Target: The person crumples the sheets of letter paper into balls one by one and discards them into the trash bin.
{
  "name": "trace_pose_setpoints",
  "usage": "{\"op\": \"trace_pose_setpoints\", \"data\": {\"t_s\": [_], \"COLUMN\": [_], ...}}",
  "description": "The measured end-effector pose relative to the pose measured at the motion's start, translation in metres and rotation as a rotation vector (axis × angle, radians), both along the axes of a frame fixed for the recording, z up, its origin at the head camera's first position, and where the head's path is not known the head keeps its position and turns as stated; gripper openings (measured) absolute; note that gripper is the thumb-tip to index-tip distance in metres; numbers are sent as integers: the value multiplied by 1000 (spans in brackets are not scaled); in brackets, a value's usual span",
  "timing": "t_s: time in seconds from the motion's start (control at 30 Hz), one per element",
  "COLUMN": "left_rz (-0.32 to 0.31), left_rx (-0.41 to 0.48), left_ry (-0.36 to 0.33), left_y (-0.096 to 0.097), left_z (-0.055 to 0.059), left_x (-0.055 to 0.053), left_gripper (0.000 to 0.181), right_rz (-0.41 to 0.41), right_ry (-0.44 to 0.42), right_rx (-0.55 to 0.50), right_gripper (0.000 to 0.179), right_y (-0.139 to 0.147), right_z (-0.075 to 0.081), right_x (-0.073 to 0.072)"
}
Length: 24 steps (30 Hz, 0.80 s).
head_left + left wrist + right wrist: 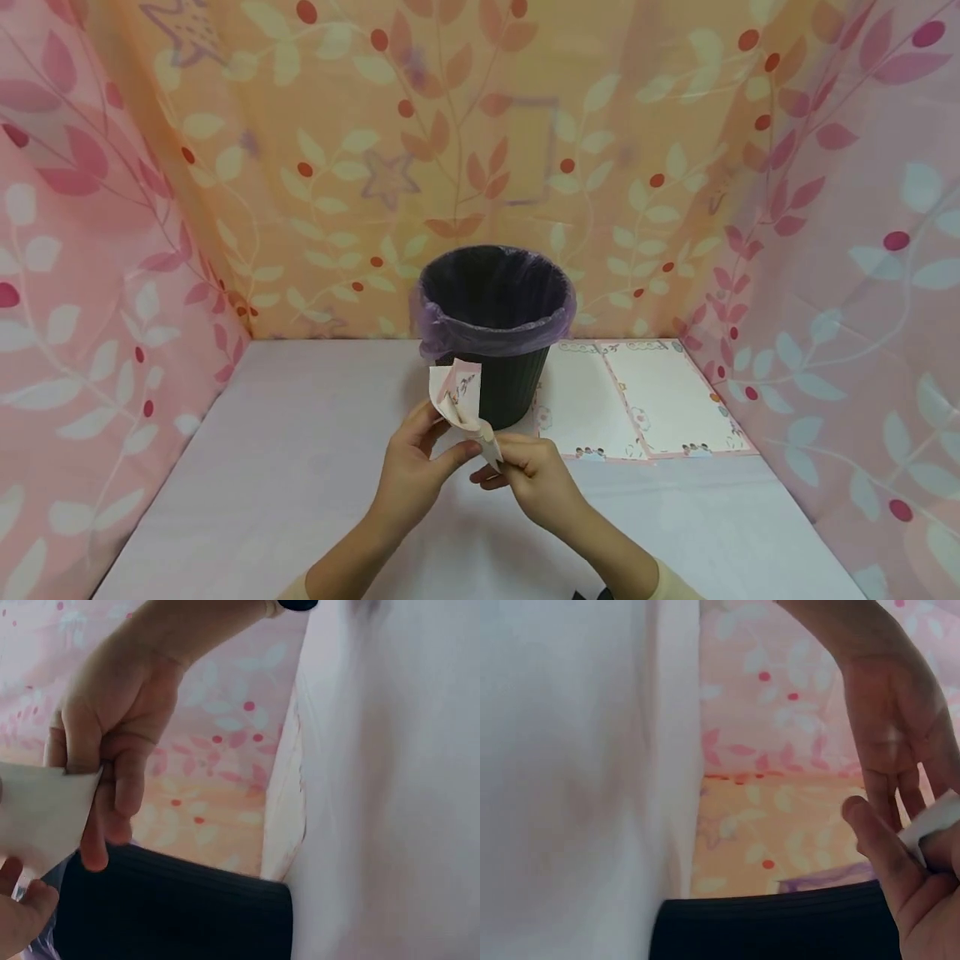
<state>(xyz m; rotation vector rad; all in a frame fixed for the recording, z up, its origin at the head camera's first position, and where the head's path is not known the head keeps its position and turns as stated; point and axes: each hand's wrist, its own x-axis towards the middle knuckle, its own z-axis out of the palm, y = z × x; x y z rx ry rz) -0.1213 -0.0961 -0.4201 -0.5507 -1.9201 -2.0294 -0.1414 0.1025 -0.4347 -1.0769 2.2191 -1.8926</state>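
A folded piece of decorated paper (467, 398), white with pink edging, is held up in front of the bin, its upper folds spread apart. My left hand (412, 471) holds it from the left, thumb near its lower edge and fingers behind. On the other side my right hand (538, 479) pinches the paper's lower right end. The left wrist view shows the right hand (112, 727) gripping a corner of the pale sheet (41, 814). Seen from the right wrist, the right hand's fingers (889, 855) close on a white edge, with the left hand (900, 727) beyond.
A dark ribbed bin (513, 383) with a purple liner (498, 337) folded over its rim stands just beyond the hands. Two decorated sheets (588, 400) lie on the white table (315, 467) to its right. Patterned curtains (360, 167) enclose the back and sides.
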Motion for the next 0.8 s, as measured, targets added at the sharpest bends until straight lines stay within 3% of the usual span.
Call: {"op": "trace_pose_setpoints", "data": {"t_s": [0.17,0.33,0.4,0.5,0.67,0.73,0.8], "left_rz": [4,62,93,131,124,107,106], "left_rx": [-102,-75,-26,51,164,192,211], "left_ry": [77,17,-24,-72,-188,-229,-251], "left_y": [3,-1,-4,-10,-12,-10,-6], "left_z": [-2,0,3,7,8,7,6], "left_x": [0,1,0,-1,-1,0,1], "left_gripper": [41,25,24,23,24,26,26], "right_rz": [54,146,136,68,-18,-37,-64], "right_ry": [1,-152,-151,-29,231,306,344], "right_rx": [108,80,54,38,76,72,48], "right_gripper": [33,25,23,28,88,92,84], "right_y": [2,4,7,12,14,12,9], "right_z": [5,8,9,13,17,18,19], "right_x": [2,-2,-3,-4,-2,1,4]}}
